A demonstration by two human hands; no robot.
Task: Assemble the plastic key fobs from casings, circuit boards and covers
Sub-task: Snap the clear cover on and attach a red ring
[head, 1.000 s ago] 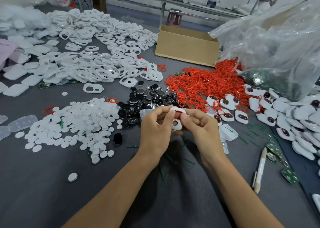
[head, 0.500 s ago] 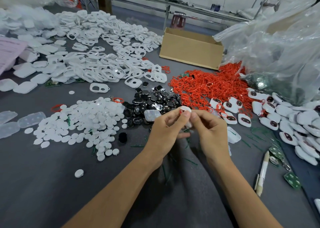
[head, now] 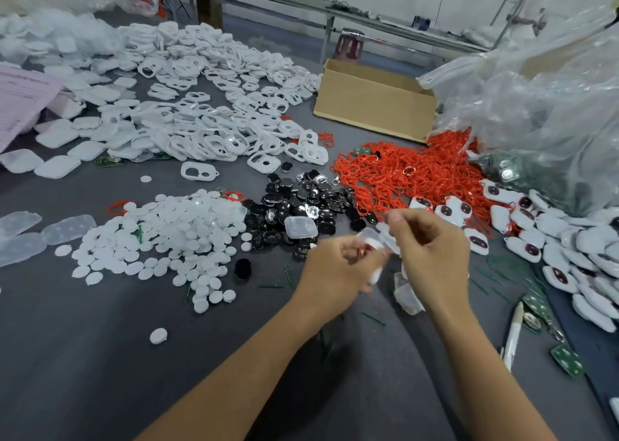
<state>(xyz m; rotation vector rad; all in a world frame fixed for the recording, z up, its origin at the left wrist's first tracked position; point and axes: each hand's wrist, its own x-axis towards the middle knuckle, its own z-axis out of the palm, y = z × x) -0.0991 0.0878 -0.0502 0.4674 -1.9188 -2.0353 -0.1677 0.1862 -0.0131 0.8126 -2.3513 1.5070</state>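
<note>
My left hand (head: pixel 338 269) grips a white key fob casing (head: pixel 374 274) with a bit of red loop showing at its fingers. Just to its right, my right hand (head: pixel 432 249) has curled fingers pinching a clear plastic cover (head: pixel 385 236) against the casing; motion blur hides the exact contact. White casings with holes (head: pixel 214 139) are heaped at the back left, white round discs (head: pixel 167 236) lie at the left, black and silver button pieces (head: pixel 301 202) sit behind my hands. Finished fobs (head: pixel 549 239) lie at the right.
A heap of red loops (head: pixel 405 169) lies behind my right hand, a cardboard box (head: pixel 375 105) beyond it, a large clear plastic bag (head: pixel 542 112) at the right. A pen (head: pixel 512 336) and green circuit boards (head: pixel 567 360) lie at the near right. A clear cover (head: pixel 300 227) rests on the black pieces.
Both hands have dropped slightly and drawn a little apart; the right hand has lifted its pinch off the casing top while the left hand has turned the casing downward.
</note>
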